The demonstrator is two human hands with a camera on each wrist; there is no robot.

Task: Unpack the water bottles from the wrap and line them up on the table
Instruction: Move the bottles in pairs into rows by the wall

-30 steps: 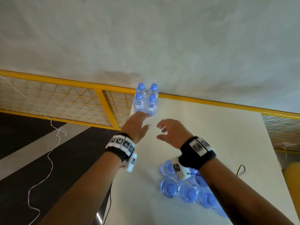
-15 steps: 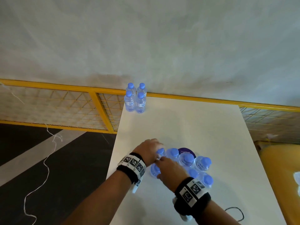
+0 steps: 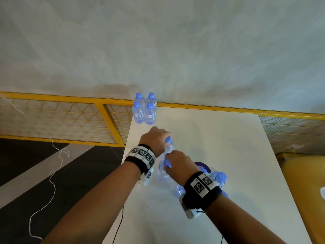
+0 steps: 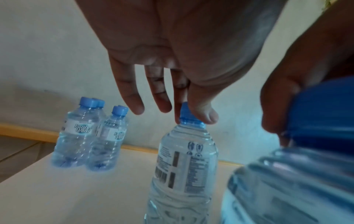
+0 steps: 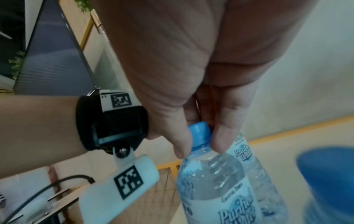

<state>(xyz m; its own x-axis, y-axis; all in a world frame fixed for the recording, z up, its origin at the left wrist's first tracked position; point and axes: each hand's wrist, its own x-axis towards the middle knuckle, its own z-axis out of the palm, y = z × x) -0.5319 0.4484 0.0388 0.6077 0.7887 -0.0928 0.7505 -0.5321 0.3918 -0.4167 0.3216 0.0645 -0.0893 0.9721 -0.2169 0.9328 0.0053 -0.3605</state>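
Four blue-capped water bottles stand grouped at the table's far left corner, also seen in the left wrist view. My left hand pinches the cap of one upright bottle between thumb and forefinger, its other fingers straight. Just behind it, my right hand pinches the cap of a second bottle. In the head view both hands are over the table's left side, between the group and the pack. The bottles' bases are hidden.
The pack's other bottles and a purple label lie behind my right wrist. The white table backs onto a yellow rail and a grey wall. A yellow mesh fence and dark floor lie to the left.
A second ago both hands hung open and empty near the four bottles. They pulled back to the pack, each took a bottle by its cap, and now carry them away from it.
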